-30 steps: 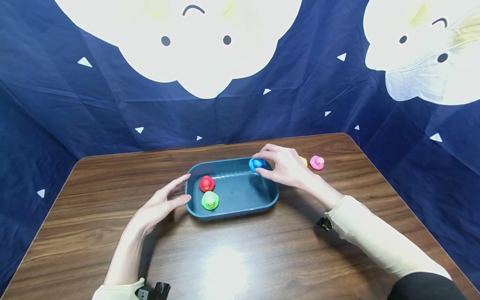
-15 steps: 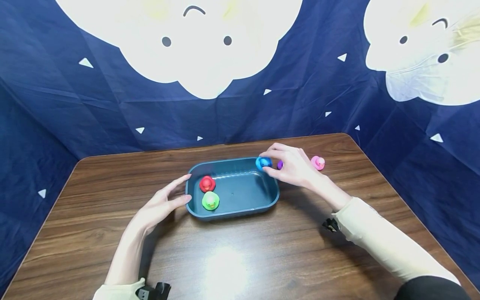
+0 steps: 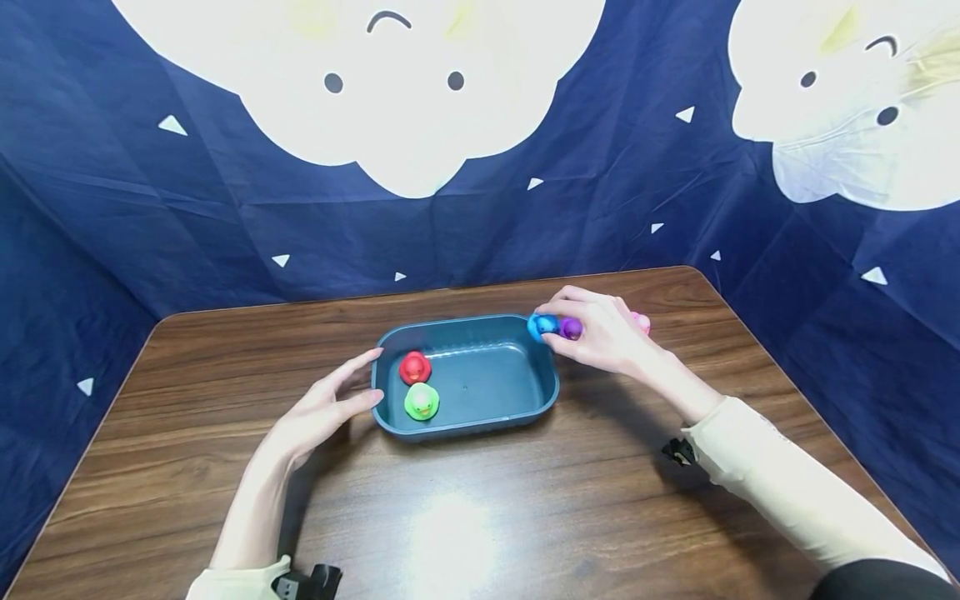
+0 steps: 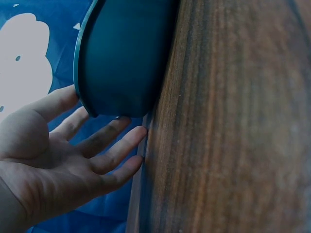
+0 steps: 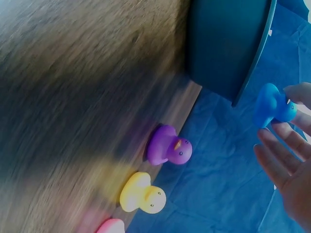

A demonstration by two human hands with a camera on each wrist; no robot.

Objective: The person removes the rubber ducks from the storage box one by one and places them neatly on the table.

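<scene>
A blue rubber duck (image 3: 545,326) is pinched between the thumb and fingers of my right hand (image 3: 600,333). In the right wrist view the blue duck (image 5: 272,107) hangs above the table, beside the rim of the teal bin (image 5: 223,48). My left hand (image 3: 318,412) rests its spread, nearly straight fingertips and thumb against the left end of the bin (image 3: 480,421). Inside that bin, a red duck (image 3: 414,367) and a green duck (image 3: 422,402) sit at the left. A purple duck (image 3: 572,328) shows just beyond the blue one, partly covered by my right hand.
Right of the bin, the purple duck, a yellow duck (image 5: 141,194) and a pink duck (image 3: 641,322) stand in a row on the wooden table (image 3: 225,358). My right hand hides the yellow one in the head view. A dark blue cloth (image 3: 480,225) hangs behind.
My right hand has moved right with the blue duck, from over the bin's far right corner to just past its rim, uncovering the purple duck. The left hand has stayed put.
</scene>
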